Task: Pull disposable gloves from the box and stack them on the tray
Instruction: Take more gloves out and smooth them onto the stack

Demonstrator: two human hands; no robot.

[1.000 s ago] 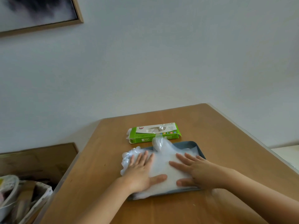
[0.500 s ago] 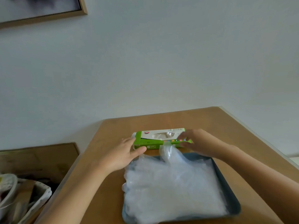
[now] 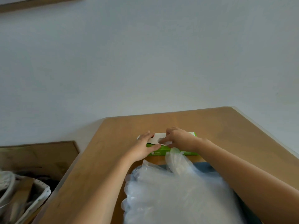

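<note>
Two bare hands meet on a flat green cardboard box with a white top (image 3: pixel 156 153), which lies on a light brown wooden table (image 3: pixel 226 135). The left hand (image 3: pixel 144 147) lies flat on the box's left end, fingers straight across the white top and thumb stretched along the green front face; it presses rather than grips. Just to its right, the right hand (image 3: pixel 178 139) rests over the box's middle, with its fingertips (image 3: pixel 163 141) bent down at the oval opening in the top. Whether they pinch a glove there cannot be told, since the opening is blurred and partly covered.

Nearer the person than both hands, under the forearms, sits a blue-grey rectangular tray (image 3: pixel 205 165), of which only part of the far rim shows. A pile of translucent plastic disposable gloves (image 3: pixel 174 194) covers it and spills over its left edge. One puffed glove thumb (image 3: pixel 175 159) stands up from the pile just below the right wrist, in front of the box's green face.

Far to the left of the left forearm, beyond the table edge, stands a white woven basket (image 3: pixel 40 193).
</note>
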